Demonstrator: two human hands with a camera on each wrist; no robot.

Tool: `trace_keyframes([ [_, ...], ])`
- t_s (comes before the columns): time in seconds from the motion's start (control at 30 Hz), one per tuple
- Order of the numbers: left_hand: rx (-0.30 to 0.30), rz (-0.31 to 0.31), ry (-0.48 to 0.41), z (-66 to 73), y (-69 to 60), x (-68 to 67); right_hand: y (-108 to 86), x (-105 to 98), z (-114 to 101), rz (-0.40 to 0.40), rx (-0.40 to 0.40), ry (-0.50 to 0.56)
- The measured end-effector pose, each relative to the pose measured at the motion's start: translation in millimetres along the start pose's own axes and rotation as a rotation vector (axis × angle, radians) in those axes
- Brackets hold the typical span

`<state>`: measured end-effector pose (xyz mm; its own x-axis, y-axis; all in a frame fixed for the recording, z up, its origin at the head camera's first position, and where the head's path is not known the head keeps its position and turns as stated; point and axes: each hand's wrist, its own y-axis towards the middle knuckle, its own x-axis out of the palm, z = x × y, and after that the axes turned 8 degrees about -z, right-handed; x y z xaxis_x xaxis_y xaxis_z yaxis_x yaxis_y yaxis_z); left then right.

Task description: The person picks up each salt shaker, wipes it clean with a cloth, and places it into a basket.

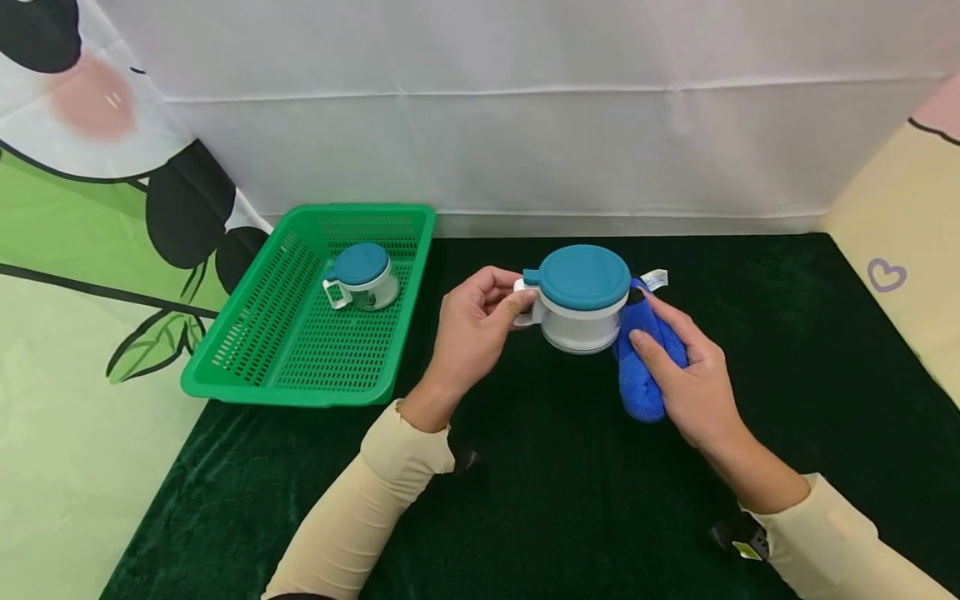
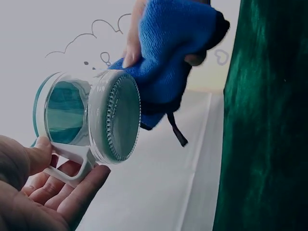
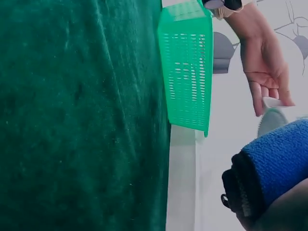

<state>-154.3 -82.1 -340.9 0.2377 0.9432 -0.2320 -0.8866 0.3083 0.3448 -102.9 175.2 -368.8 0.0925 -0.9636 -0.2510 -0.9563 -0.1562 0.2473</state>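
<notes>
My left hand point(image 1: 476, 329) pinches the white handle of a clear jar point(image 2: 67, 113) with a blue-teal lid point(image 1: 585, 277), holding it up above the table. The jar's ridged glass base point(image 2: 122, 118) shows in the left wrist view. On the other side, my right hand point(image 1: 693, 375) grips a folded blue cloth point(image 1: 647, 358) with a white tag and dark edging. The cloth touches the jar's side opposite the handle. In the right wrist view, the cloth point(image 3: 284, 154) covers most of the jar.
A green plastic basket point(image 1: 300, 396) stands at the left of the table. Inside it is a similar lidded jar point(image 1: 363, 275) with a white handle. Dark green velvet point(image 1: 555, 500) covers the table, and a white cloth backdrop point(image 1: 525, 150) hangs behind.
</notes>
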Motion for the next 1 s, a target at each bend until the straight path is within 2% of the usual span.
trace_keyframes([
  [0.07, -0.009, 0.0, 0.009, -0.6, 0.0, -0.5, 0.3, -0.6, -2.1, 0.007, -0.026, -0.02],
  [0.17, -0.023, -0.017, 0.011, -2.5, -0.1, 0.3, 5.0, -3.0, -13.3, 0.06, -0.093, -0.038],
  [0.27, -0.016, -0.025, 0.01, -2.9, 0.7, 0.9, 8.2, -3.9, -16.4, 0.086, -0.131, -0.038],
  [0.5, 0.013, 0.01, 0.012, 0.7, 2.1, -3.0, 0.7, 1.7, 3.4, -0.013, -0.016, -0.047],
  [0.57, -0.002, -0.001, 0.021, -0.8, 1.8, -2.1, 1.1, -0.2, -1.5, -0.005, -0.017, -0.059],
  [0.67, -0.02, -0.026, 0.028, -3.7, 1.1, 1.1, 5.9, -4.9, -12.9, 0.049, -0.074, -0.073],
  [0.77, -0.01, -0.027, 0.024, -4.3, 1.3, 3.7, 8.6, -5.6, -19.3, 0.087, -0.118, -0.058],
  [0.9, 0.017, 0.001, 0.005, -0.6, 3.3, 2.5, 3.6, 0.0, -10.1, 0.059, -0.076, -0.062],
  [1.0, -0.004, -0.01, -0.031, 0.1, 3.4, -1.2, 0.4, 4.1, -0.6, 0.029, -0.028, -0.063],
])
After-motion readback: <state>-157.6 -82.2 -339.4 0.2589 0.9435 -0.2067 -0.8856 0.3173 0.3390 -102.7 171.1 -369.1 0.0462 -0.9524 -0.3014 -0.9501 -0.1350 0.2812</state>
